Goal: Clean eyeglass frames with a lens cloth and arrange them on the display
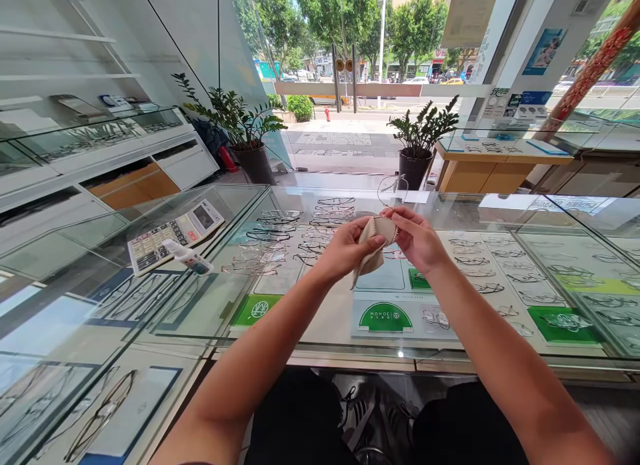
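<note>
Above the glass counter, my left hand (350, 246) is closed on a beige cleaning cloth (369, 262), its thumb pressed at the edge of a lens. The cloth hangs down below the fingers and lies behind that lens. My right hand (416, 237) pinches the thin rim of a pair of eyeglasses (392, 185), close to the left hand's fingertips. Part of the thin, light frame rises beyond the hands. Fingers hide the bridge, and the exact grip is partly covered.
Rows of eyeglasses (270, 235) lie on the glass counter (300, 345). At the left are a calculator (175, 235) and a small white spray bottle (189, 257). Green-labelled display cards (386, 317) show beneath the glass. Potted plants (416, 142) stand by the glass door beyond.
</note>
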`<state>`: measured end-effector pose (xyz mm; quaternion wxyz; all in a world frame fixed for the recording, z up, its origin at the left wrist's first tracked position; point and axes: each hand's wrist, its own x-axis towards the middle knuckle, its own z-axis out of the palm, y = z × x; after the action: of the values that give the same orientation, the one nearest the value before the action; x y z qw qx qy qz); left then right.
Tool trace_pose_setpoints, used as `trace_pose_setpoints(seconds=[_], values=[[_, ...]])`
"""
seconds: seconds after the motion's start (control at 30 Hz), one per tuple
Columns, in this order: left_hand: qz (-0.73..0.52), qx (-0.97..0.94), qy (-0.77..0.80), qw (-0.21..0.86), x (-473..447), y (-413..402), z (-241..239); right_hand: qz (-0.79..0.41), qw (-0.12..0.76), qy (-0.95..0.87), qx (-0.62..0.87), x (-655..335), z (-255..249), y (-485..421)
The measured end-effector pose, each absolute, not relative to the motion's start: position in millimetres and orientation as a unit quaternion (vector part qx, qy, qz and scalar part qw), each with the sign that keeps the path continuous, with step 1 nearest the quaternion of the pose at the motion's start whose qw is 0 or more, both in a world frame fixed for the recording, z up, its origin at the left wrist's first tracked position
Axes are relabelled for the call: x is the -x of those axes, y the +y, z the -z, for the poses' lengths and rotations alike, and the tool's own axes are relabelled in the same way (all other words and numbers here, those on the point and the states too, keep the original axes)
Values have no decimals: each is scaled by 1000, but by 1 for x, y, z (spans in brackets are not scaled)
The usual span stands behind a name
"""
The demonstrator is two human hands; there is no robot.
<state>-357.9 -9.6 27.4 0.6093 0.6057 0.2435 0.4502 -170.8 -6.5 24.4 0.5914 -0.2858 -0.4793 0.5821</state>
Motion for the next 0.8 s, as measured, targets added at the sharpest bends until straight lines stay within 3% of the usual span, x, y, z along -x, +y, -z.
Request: trace_pose_setpoints(seconds=[0.57, 0.8], values=[[-495, -579, 317, 565, 354, -6, -21, -577, 586, -496, 277, 185, -27, -17], [-496, -559, 339, 571, 360, 3, -24, -551, 639, -466, 266, 157, -34, -3]])
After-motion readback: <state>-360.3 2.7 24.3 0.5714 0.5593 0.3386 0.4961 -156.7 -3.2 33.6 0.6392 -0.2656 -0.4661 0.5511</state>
